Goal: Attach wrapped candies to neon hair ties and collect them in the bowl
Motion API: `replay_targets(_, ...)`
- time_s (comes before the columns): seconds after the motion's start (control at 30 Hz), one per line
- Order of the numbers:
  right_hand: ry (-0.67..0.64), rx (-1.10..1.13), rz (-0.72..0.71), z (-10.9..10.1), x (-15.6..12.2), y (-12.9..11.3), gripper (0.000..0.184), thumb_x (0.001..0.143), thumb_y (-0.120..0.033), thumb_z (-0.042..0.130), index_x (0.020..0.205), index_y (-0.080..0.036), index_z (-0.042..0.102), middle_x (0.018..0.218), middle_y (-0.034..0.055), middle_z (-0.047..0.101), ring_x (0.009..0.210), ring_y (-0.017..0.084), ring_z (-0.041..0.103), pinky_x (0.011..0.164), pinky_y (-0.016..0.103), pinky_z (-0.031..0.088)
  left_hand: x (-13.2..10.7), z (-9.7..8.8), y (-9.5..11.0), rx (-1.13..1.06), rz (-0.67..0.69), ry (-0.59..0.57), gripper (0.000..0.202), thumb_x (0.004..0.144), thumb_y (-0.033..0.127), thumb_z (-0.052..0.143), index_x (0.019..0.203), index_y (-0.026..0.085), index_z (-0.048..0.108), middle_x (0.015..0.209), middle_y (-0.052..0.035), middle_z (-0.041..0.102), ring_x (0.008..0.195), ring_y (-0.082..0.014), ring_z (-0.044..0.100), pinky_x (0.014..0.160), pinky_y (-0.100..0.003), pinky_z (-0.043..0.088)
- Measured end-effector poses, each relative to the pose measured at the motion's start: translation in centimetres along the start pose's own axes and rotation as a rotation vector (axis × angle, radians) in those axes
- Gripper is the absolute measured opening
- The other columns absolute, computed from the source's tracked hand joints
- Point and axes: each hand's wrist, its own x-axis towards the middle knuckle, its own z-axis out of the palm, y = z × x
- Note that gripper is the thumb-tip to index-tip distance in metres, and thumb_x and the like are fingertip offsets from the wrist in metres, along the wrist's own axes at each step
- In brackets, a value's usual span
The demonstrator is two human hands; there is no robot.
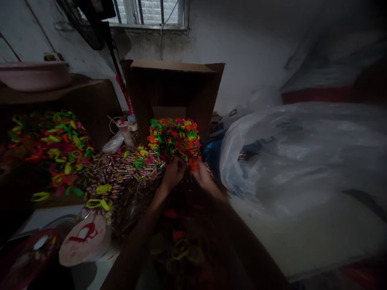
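Both my hands are at the front of a heap of neon plastic pieces that look like toy watches point(173, 135), by the mouth of an open cardboard box point(211, 92). My left hand point(173, 174) has its fingers bent together; what they pinch is too small and dark to make out. My right hand point(203, 175) is just beside it, its fingertips closed on an orange toy watch point(192, 164). Left of my hands spreads a pile of small wrapped candies point(121, 169), with a few yellow toy watches point(103, 188) lying on top.
Another cardboard box point(102, 104) spills more toy watches point(65, 141) on the left, under a pink basin point(36, 76). A large clear plastic bag point(302, 161) fills the right side. A tissue roll pack point(86, 241) stands front left; a cup point(124, 131) and bottle stand behind the candies.
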Motion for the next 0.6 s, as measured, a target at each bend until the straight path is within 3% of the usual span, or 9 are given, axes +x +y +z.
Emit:
replay_targets(0.17, -0.025, 0.071, 0.007, -0.4, 0.5, 0.2, 0.014, 0.071, -0.032, 0.062, 0.082, -0.025, 0.065, 0.086, -0.0007, 0.073, 0.100, 0.021, 0.064, 0.084, 0.032, 0.053, -0.1, 0.2, 0.2, -0.035, -0.050, 0.043, 0.010, 0.086, 0.029, 0.058, 0.086, 0.020, 0.052, 0.080, -0.0014, 0.065, 0.075, -0.0162, 0.063, 0.070, -0.026, 0.047)
replay_targets(0.3, -0.050, 0.085, 0.000, 0.3, 0.4, -0.1, 0.017, 0.069, -0.033, 0.061, 0.083, -0.025, 0.066, 0.085, -0.0013, 0.072, 0.101, 0.021, 0.063, 0.088, 0.033, 0.051, -0.1, 0.6, -0.4, -0.084, -0.026, -0.041, 0.014, 0.089, 0.027, 0.053, 0.102, 0.020, 0.053, 0.090, -0.0038, 0.069, 0.083, -0.0181, 0.066, 0.075, -0.028, 0.049)
replay_targets(0.47, -0.051, 0.029, 0.007, 0.7, 0.0, -0.1, 0.019, 0.071, -0.037, 0.058, 0.083, -0.025, 0.066, 0.086, -0.0007, 0.073, 0.104, 0.022, 0.061, 0.090, 0.034, 0.049, -0.1, 0.7, -0.3, 0.124, -0.034, -0.038, 0.017, 0.093, 0.026, 0.044, 0.093, 0.020, 0.059, 0.093, -0.0077, 0.069, 0.092, -0.0219, 0.065, 0.084, -0.033, 0.048)
replay_targets(0.6, -0.031, -0.055, -0.009, 0.6, -0.2, -0.1, 0.021, 0.072, -0.040, 0.059, 0.085, -0.025, 0.066, 0.088, -0.0004, 0.072, 0.103, 0.022, 0.061, 0.090, 0.035, 0.047, -0.2, 0.3, 0.1, 0.193, -0.046, -0.002, 0.017, 0.092, 0.025, 0.045, 0.100, 0.020, 0.059, 0.097, -0.0084, 0.069, 0.092, -0.0224, 0.064, 0.083, -0.034, 0.048)
